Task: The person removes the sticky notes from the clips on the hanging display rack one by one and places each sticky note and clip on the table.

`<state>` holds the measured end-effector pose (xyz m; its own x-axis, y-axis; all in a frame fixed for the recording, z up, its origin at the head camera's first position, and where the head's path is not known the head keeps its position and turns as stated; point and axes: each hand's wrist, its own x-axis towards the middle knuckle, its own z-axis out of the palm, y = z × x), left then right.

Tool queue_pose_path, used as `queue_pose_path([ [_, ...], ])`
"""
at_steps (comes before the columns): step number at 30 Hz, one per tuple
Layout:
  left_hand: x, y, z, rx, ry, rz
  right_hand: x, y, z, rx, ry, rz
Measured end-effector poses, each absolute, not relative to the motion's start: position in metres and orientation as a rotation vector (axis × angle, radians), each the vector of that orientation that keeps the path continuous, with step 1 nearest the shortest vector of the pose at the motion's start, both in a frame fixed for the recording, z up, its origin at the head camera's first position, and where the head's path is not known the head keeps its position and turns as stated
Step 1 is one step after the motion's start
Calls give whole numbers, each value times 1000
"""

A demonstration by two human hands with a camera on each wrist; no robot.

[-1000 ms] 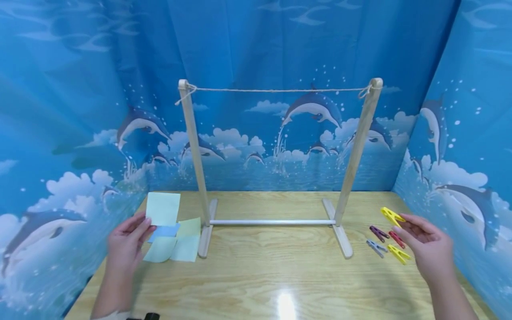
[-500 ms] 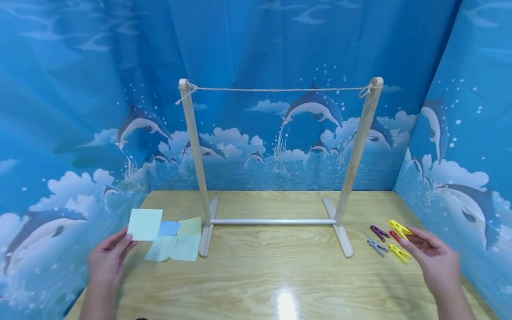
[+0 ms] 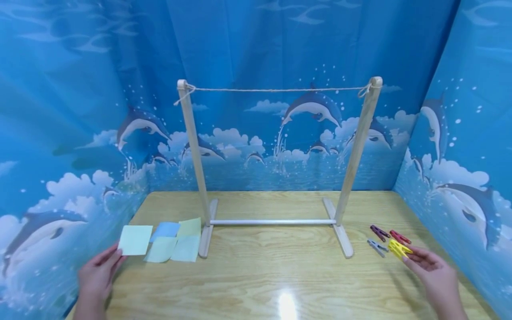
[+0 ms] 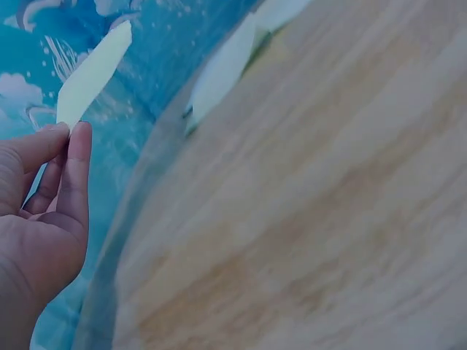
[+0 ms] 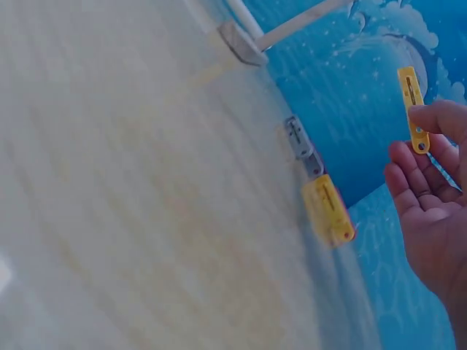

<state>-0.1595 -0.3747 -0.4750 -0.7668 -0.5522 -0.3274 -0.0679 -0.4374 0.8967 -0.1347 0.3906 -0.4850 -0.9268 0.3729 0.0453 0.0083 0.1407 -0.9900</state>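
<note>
At the left, my left hand (image 3: 98, 276) pinches a pale green square of paper (image 3: 135, 240) by its lower left corner, between thumb and fingers. Beside it on the table lie a blue sheet (image 3: 166, 230), a yellow-green sheet (image 3: 190, 227) and two pale green sheets (image 3: 161, 249). On the right, my right hand (image 3: 435, 274) pinches a yellow clothespin (image 5: 413, 109), raised off the table in the right wrist view. A second yellow clothespin (image 5: 330, 210) lies below and overlaps it in the head view. Nearby lie a purple clothespin (image 3: 379, 233), a red clothespin (image 3: 400, 237) and a grey clothespin (image 3: 377, 247).
A wooden frame (image 3: 353, 155) stands mid-table between the papers and the clothespins. A string (image 3: 276, 90) is tied across its top, and a white bar (image 3: 272, 222) joins its feet. Dolphin-print curtains (image 3: 256, 146) surround the wooden table (image 3: 240, 275) at back and sides.
My left hand has carried the pale green paper left and nearer, off the other sheets. My right hand has lowered the yellow clothespin in the view, from above the red one to over the other yellow one.
</note>
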Motion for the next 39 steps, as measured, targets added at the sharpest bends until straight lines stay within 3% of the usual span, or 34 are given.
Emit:
queue_pose_path([
  [19,-167,-393,-501,896,-1750,-2056,-146,400,-511,-609,-2689,1409],
  [30,-174,-391,-501,1023,-2136,-1584,-152,399,-512,-472,-2829,1145],
  [39,-165,-387,-494,1096,-2083,-1487,-155,395,-509,-456,-2862,1049],
])
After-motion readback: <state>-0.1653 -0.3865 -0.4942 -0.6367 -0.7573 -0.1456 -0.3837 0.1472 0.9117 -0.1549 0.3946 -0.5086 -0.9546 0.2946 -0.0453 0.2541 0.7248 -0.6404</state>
